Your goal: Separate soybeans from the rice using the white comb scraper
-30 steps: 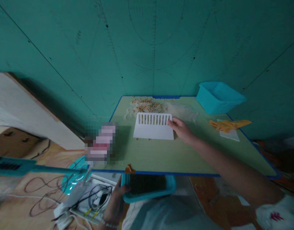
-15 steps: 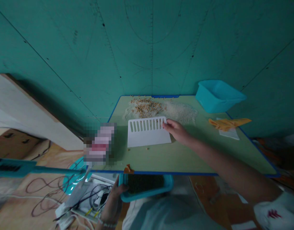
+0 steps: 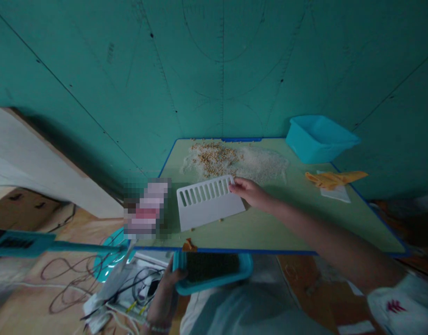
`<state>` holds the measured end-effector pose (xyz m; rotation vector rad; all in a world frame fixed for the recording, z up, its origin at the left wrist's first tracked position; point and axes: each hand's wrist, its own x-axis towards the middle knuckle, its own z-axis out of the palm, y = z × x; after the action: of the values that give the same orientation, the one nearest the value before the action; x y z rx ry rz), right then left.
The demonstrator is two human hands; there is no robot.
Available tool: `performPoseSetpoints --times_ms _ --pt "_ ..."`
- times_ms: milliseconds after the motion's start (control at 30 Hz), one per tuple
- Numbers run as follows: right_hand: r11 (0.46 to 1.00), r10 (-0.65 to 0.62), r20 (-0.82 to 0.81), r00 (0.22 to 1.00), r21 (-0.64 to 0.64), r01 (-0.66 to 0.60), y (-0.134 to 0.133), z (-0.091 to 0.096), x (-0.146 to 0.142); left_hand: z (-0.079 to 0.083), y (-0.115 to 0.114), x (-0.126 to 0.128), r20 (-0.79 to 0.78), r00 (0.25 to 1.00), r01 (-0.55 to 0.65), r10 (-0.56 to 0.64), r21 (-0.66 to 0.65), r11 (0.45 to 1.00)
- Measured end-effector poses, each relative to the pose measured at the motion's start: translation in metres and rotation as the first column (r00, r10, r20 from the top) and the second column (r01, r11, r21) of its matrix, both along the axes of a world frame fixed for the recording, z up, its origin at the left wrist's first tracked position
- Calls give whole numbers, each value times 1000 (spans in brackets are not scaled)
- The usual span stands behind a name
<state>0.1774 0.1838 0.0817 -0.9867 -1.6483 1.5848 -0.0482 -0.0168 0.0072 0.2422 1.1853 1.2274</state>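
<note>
**Slotted scraper on the table, tray held under the near edge**

We start with the green table point(image 3: 290, 218), blue-rimmed, pushed against a teal wall. At its far side lies a spread of white grain point(image 3: 266, 163) with a patch of tan kernels point(image 3: 214, 156) mixed in at the left — loose on the surface, in no container.

The empty-looking teal bin point(image 3: 318, 137) sits at the far right corner, clear of the spill; we cannot see its floor.

Our right hand point(image 3: 247, 190) pinches the upper right corner of the white slotted scraper point(image 3: 209, 202), fingers closed on its edge. The scraper lies tilted, slots toward the grain, a few kernels beside it.

Our left hand point(image 3: 168, 284) grips the left end of a teal tray point(image 3: 249, 265) just below the table's near rim — placed, we judge, as a catch. It holds something dark and fine-grained; what exactly, we cannot tell.

An orange cloth point(image 3: 334, 178) rests on white paper at the right.
</note>
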Motion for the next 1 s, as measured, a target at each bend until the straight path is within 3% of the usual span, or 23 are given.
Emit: performPoseSetpoints --times_ms 100,400,667,1000 --pt "999 22 -5 1000 -32 -22 -1 0 8 3 0 0 -28 999 41 -40 39 998" --pt "997 19 29 999 -81 -16 -5 1 29 10 5 12 -1 1000 24 -24 -11 1000" --pt "986 -60 91 994 -151 74 -35 2 41 16 6 19 66 998 19 -20 18 1000" --pt "952 -169 137 976 -234 198 -75 -10 57 -4 11 20 60 997 54 -54 -1 999"
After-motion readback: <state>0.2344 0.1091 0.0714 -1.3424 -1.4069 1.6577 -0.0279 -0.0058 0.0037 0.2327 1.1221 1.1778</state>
